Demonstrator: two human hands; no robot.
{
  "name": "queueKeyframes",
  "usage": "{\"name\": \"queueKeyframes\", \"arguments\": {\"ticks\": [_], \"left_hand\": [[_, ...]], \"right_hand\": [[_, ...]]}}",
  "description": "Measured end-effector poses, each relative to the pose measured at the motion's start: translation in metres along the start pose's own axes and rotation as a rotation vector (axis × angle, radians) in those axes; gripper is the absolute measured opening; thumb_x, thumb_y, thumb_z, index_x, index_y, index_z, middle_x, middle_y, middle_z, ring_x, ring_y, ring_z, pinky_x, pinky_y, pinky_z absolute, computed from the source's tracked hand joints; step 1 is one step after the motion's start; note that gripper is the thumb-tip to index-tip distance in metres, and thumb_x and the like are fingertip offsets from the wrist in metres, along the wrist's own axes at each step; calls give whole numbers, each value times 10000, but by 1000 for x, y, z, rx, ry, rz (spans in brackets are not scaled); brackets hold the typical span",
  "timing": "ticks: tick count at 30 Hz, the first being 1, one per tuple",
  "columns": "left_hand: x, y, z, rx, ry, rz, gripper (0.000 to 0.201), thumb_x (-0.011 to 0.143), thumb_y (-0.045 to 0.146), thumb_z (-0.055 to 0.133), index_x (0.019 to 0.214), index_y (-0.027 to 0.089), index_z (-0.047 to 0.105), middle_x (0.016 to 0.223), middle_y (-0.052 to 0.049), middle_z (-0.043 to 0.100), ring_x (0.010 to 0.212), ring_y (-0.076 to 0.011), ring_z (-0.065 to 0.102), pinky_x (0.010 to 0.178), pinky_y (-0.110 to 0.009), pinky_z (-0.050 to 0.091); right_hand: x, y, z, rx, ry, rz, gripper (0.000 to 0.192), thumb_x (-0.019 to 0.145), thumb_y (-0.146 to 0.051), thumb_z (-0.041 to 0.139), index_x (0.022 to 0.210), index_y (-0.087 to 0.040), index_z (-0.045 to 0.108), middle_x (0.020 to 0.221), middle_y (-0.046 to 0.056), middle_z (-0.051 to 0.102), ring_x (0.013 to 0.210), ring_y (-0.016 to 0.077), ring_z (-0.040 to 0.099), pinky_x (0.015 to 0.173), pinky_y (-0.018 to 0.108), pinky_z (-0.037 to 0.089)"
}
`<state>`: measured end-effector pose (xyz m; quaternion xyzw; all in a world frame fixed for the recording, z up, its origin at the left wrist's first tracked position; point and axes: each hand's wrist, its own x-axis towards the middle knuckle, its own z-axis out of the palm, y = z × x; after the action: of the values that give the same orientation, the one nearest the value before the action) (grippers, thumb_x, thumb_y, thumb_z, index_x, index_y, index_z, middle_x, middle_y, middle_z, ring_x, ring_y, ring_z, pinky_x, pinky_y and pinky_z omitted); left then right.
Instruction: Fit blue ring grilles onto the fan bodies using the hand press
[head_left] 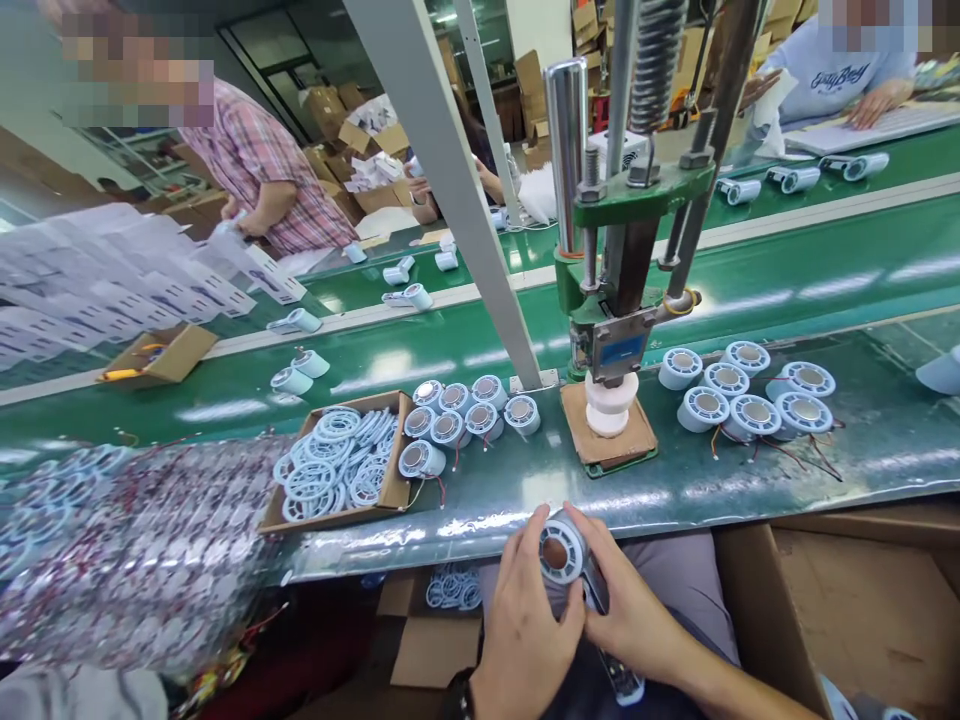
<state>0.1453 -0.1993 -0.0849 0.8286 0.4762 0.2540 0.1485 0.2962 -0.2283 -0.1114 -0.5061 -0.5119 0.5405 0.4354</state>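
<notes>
Both hands meet low in the head view, just in front of the near edge of the green bench, and together they hold one small round fan unit, pale blue-white with a brownish disc at its centre. The left hand wraps it from the left and below, its fingers curled narrowly around the rim; the right hand closes on it from the right, thumb pressed against the side. The unit sits above the person's lap, face tilted up toward the camera, clear of the bench top. Straight ahead on the bench stands a hand press with a green frame, a coil spring and chrome columns; a white round piece rests under its ram on a brown pad. Left of the press a cluster of finished fan units lies beside an open cardboard tray filled with pale blue ring grilles. Right of the press another group of fan units lies with thin red and black wires trailing toward the edge. A clear bag of more rings and wires fills the lower left. Across the conveyor, other people stand at work, one in a plaid shirt.
</notes>
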Motion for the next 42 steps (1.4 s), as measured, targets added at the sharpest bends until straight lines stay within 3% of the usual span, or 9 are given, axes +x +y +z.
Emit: {"name": "queueKeyframes", "arguments": {"ticks": [5,18,23,31,42], "left_hand": [[2,-1,-1,-88,102,43,625,932,194,567,1504,234,318,1397,-118,626,1342,-275,556,1024,-434,547],[6,1,1,-78,354,141,471,951,220,594,1397,149,461,1198,-114,738,1211,-226,640,989,-342,564],[4,-1,4,-155,350,87,502,910,188,627,1388,187,475,1211,-114,719,1180,-251,657,974,-389,576],[3,-1,6,-332,217,-154,604,818,175,702,1375,278,491,1262,-92,686,1140,-299,677,956,-501,576],[5,3,2,-373,202,-152,528,836,175,683,1339,250,542,1277,-118,672,1125,-285,677,966,-456,570]], "right_hand": [[3,-2,-9,402,-116,80,968,690,-248,556,1586,-233,191,1543,97,436,1452,226,420,1224,421,301],[3,-4,-2,665,-73,66,877,759,-331,729,1537,-295,328,1584,59,393,1495,253,333,1255,386,177],[4,-1,-1,682,-67,84,894,752,-318,739,1538,-293,314,1585,63,392,1509,246,310,1257,382,176],[3,-1,0,704,-69,79,902,760,-351,754,1544,-290,311,1562,75,424,1479,248,364,1255,392,189],[2,4,1,654,19,90,710,840,-469,720,1477,-330,439,1545,35,452,1475,247,368,1258,392,199]]}}
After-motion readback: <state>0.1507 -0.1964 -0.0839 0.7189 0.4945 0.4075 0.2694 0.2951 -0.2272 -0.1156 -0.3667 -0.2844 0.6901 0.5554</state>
